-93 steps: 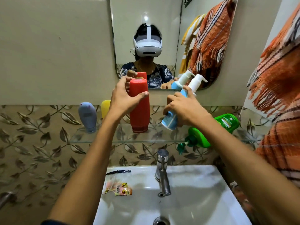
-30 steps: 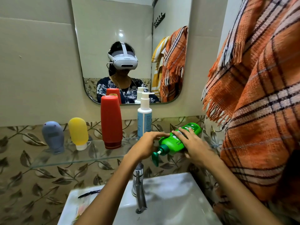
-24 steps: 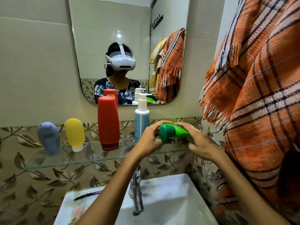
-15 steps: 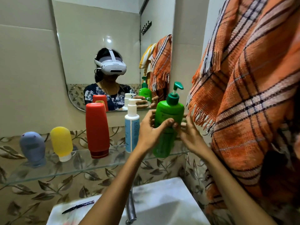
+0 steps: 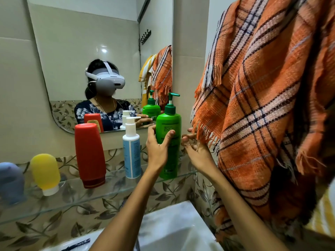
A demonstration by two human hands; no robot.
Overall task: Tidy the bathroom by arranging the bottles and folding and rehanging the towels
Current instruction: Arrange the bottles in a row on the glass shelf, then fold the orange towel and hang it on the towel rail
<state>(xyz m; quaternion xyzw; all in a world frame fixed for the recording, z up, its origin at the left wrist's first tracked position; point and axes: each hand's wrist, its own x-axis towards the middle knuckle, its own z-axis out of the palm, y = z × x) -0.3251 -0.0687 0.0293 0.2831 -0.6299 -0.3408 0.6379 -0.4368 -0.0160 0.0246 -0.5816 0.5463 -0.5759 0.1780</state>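
A green pump bottle (image 5: pixel 168 124) stands upright at the right end of the glass shelf (image 5: pixel 72 194). My left hand (image 5: pixel 157 149) wraps its left side, thumb and fingers on the body. My right hand (image 5: pixel 196 151) hovers just right of the bottle, fingers spread, apart from it. Left of the green bottle stand a blue-and-white pump bottle (image 5: pixel 132 153), a red bottle (image 5: pixel 89 154) on its cap, a yellow tube (image 5: pixel 45 173) and a grey-blue tube (image 5: pixel 10 182). An orange plaid towel (image 5: pixel 268 115) hangs at the right, close to my right hand.
A mirror (image 5: pixel 81 51) on the tiled wall reflects the person, the bottles, the towels and a hook rack. Below the shelf lies the white sink (image 5: pixel 172 230) with a dark comb (image 5: pixel 76 244) on its rim. A yellow striped towel (image 5: pixel 324 218) peeks under the orange one.
The green bottle was lifted from lying on the shelf, turned upright and set on its base. My right hand has come off it; my left hand still grips it.
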